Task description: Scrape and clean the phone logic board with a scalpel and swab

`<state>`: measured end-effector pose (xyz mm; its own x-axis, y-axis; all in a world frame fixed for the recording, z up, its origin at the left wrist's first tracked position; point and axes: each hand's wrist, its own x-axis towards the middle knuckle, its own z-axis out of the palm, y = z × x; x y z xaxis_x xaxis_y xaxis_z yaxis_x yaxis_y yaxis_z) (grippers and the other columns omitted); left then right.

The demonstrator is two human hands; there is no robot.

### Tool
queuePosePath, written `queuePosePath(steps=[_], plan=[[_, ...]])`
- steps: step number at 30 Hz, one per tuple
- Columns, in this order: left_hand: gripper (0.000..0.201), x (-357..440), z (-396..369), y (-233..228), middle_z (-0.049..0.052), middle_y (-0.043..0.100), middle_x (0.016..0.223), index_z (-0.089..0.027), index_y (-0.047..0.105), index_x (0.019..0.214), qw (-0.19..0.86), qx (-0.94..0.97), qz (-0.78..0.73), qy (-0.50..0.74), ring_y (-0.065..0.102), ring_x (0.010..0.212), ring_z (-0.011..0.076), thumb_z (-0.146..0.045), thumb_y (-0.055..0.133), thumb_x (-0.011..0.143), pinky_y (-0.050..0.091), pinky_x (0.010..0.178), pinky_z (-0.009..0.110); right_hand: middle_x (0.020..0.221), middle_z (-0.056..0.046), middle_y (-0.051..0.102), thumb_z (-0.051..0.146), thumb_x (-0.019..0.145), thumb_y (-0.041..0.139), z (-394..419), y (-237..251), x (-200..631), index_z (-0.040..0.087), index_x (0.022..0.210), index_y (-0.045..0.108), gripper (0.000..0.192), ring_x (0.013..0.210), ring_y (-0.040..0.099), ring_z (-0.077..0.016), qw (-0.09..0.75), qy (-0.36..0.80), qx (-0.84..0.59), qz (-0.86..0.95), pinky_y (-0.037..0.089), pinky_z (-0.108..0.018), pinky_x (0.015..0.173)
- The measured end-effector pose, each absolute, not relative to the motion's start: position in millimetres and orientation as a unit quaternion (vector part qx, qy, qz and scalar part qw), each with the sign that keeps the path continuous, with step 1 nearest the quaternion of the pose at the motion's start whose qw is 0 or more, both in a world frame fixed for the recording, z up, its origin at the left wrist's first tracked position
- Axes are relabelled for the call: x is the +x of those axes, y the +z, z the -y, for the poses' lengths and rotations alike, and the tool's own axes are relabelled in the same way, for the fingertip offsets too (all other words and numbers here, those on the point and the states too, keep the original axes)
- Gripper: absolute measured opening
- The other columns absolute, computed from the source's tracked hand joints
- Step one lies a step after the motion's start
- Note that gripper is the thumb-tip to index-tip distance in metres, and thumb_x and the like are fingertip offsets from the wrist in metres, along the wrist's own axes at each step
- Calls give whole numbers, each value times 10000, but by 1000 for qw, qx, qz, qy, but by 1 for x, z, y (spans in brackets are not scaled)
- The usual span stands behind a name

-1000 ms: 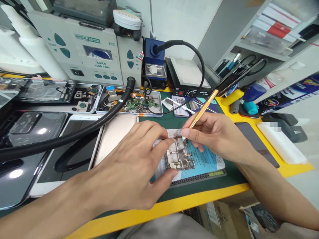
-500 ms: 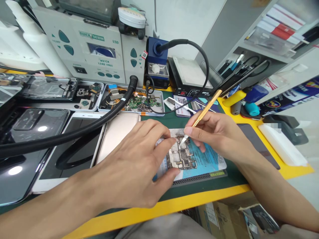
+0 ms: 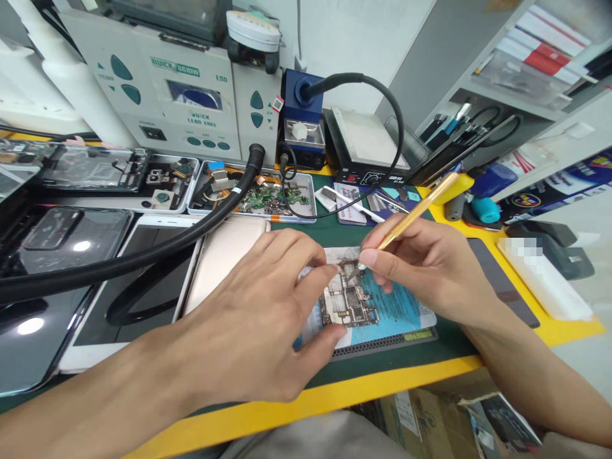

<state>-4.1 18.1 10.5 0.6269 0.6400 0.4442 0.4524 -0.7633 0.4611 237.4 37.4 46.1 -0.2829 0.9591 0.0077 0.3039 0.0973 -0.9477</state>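
circuit board (image 3: 354, 305) on mat (image 3: 401, 309) | black hose (image 3: 143, 256) — across white phone (image 3: 98, 328)

Intricate circuit board (image 3: 354, 303), flat on a blue sheet (image 3: 399, 306), slim gold tool (image 3: 418, 211) slanting tip-down over it

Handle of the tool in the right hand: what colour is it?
The handle is gold; it shows best in the head view.
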Motion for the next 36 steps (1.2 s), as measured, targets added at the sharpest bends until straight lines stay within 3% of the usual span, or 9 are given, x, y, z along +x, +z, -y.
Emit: queuePosePath(steps=[4, 12, 15, 22, 36], plan=[[324, -4, -20, 12, 157, 706, 1016, -63, 770, 1022, 107, 888, -301, 332, 659, 1005, 337, -367, 698, 937, 538, 1002, 621, 782, -2, 700, 187, 853, 863, -34, 46, 239, 200, 822, 766, 102, 574, 628, -107, 373, 415, -456, 693, 533, -214, 480], [305, -3, -21, 14, 160, 765, 937, -36, 788, 958, 56, 888, -271, 368, 719, 916, 325, -334, 737, 922, 575, 995, 636, 757, -6, 715, 119, 863, 823, -32, 42, 240, 209, 811, 777, 114, 595, 658, -118, 400, 397, -443, 697, 520, -204, 454], [298, -4, -23, 13, 144, 785, 923, -53, 786, 913, 42, 885, -261, 384, 740, 882, 310, -350, 766, 908, 596, 1001, 615, 757, -4, 732, 128, 852, 838, -31, 42, 240, 212, 809, 775, 113, 622, 678, -120, 402, 401, -448, 691, 539, -194, 482], [336, -3, -27, 15, 109, 802, 864, -88, 757, 833, 31, 875, -260, 407, 772, 802, 266, -406, 760, 941, 645, 991, 556, 700, -11, 740, 280, 823, 913, -31, 47, 235, 206, 765, 752, 187, 480, 645, -110, 418, 430, -478, 642, 572, -210, 441], [364, -4, -26, 17, 115, 779, 795, -111, 738, 768, 14, 882, -258, 394, 762, 738, 298, -405, 710, 981, 699, 680, 511, 710, -17, 745, 305, 775, 953, -31, 47, 233, 213, 769, 776, 200, 493, 646, -122, 418, 449, -488, 621, 579, -224, 442]])
